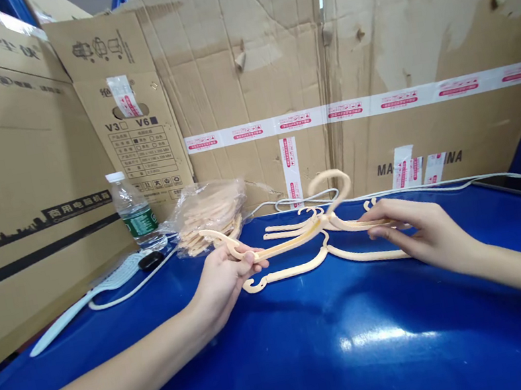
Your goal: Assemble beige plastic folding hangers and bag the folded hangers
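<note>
A peach-coloured plastic clothes hanger (294,243) is held above the blue table, its large hook standing up in the middle. My left hand (227,278) pinches the left end of its arm, beside a small curved hook piece. At the other end, my right hand (421,230) is closed on the right arm, and the fingers hide part of it. Beneath the held hanger, a second hanger (299,270) of the same colour lies flat on the table. More hanger parts (286,227) lie behind it, partly covered by the held one.
On the left stand a water bottle (138,216) and a clear bag of hanger pieces (210,210). A pale mesh swatter (118,274), a small black object (151,261) and white cables (440,185) lie on the blue table (320,359). Cardboard boxes (240,77) wall the back and left.
</note>
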The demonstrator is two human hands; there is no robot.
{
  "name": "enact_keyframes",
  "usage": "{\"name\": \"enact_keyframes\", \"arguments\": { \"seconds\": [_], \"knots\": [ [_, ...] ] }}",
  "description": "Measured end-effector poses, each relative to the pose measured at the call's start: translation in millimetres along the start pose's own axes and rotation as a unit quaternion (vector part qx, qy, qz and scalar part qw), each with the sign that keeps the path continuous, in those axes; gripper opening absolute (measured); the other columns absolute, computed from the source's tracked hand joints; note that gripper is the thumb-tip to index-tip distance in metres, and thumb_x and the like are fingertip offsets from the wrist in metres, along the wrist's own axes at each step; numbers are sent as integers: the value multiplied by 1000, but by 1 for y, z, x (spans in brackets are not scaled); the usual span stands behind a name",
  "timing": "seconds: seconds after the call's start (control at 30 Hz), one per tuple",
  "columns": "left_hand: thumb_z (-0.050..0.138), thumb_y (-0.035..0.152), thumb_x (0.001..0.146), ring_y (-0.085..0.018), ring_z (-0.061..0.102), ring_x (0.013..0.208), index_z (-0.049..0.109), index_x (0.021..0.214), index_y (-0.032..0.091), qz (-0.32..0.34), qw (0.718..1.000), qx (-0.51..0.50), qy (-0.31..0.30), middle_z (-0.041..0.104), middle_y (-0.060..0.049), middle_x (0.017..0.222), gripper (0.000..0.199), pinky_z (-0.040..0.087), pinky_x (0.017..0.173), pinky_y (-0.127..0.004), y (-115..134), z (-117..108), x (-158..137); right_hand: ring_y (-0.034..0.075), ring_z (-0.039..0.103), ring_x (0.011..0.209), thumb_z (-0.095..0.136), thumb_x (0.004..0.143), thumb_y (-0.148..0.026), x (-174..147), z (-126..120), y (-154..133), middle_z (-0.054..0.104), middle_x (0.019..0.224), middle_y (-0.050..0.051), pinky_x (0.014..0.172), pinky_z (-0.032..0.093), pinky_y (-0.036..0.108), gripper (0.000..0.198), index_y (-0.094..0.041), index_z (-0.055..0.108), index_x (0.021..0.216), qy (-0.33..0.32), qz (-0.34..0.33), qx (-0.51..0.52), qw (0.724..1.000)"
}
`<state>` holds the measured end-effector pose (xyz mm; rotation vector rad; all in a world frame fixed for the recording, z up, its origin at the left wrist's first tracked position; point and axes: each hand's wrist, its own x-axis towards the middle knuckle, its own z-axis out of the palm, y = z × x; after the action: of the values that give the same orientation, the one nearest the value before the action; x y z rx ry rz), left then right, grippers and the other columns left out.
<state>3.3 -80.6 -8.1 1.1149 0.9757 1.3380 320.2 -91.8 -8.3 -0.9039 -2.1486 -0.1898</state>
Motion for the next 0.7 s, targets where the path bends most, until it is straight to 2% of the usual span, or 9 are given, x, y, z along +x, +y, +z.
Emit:
{"name": "enact_keyframes", "arguments": {
  "seconds": [0.1, 0.2, 0.33, 0.43, 0.47, 0.53, 0.6, 0.67, 0.7],
  "knots": [
    [60, -2, 74, -10, 66, 58, 62, 67, 9, 12, 1000, -2, 18, 70, -6, 61, 12, 53, 61, -17, 1, 0, 1, 17, 66, 74, 50, 93, -28, -1, -1, -3, 68, 87, 5, 65, 51, 29, 17, -20, 62, 102, -18, 22, 8, 1000],
    [62, -2, 75, -13, 71, 64, 59, 67, 11, 25, 999, -39, 27, 72, -6, 68, 16, 56, 69, -20, 0, 2, 2, 17, 64, 66, 51, 92, -35, 0, -3, -7, 69, 83, 6, 58, 49, 28, 21, -20, 62, 101, -31, 73, 36, 996],
    [66, 0, 76, -16, 73, 79, 60, 71, 13, 38, 996, -82, 3, 74, -5, 76, 14, 56, 76, -19, 0, 4, 0, 14, 55, 52, 52, 90, -46, 4, -10, -10, 65, 71, 4, 46, 42, 25, 30, -18, 62, 100, -60, 167, 101, 979],
    [70, 11, 78, -16, 73, 85, 62, 76, 14, 11, 998, -62, -21, 75, -7, 93, 9, 56, 72, -16, 4, 8, -10, 12, 51, 47, 53, 89, -50, 7, -17, -11, 57, 61, 0, 42, 39, 23, 35, -18, 59, 100, -78, 213, 162, 961],
    [71, 16, 79, -16, 73, 83, 63, 78, 14, -6, 999, -33, -43, 74, -8, 98, 8, 57, 69, -17, 5, 11, -16, 12, 51, 46, 53, 88, -51, 7, -19, -11, 54, 57, -1, 41, 39, 23, 36, -17, 58, 102, -88, 224, 179, 954],
    [69, 24, 82, -15, 72, 76, 64, 80, 15, -36, 987, 74, -138, 74, -9, 97, 11, 57, 67, -20, 5, 15, -34, 13, 51, 47, 52, 89, -51, 7, -25, -11, 51, 54, -3, 42, 40, 23, 37, -17, 56, 105, -128, 239, 202, 941],
    [66, 26, 83, -16, 70, 66, 68, 84, 17, 14, 942, 214, -258, 75, -6, 80, 9, 57, 63, -23, 0, 17, -57, 13, 54, 49, 50, 91, -48, 5, -29, -12, 53, 58, -2, 44, 42, 23, 35, -17, 54, 107, -183, 241, 204, 931],
    [66, 24, 82, -22, 70, 87, 72, 88, 22, 91, 871, 271, -399, 75, -7, 94, 8, 56, 83, -30, -9, 13, -83, 13, 56, 53, 47, 93, -44, 3, -31, -15, 56, 64, 0, 47, 45, 23, 30, -17, 53, 107, -228, 234, 190, 926],
    [61, 25, 87, -22, 69, 90, 71, 96, 26, 123, 855, 273, -424, 74, -6, 98, 14, 56, 84, -31, -15, 9, -96, 12, 56, 54, 46, 93, -41, 2, -30, -16, 58, 67, 0, 49, 45, 23, 27, -18, 53, 105, -244, 228, 180, 925]
  ]
}}
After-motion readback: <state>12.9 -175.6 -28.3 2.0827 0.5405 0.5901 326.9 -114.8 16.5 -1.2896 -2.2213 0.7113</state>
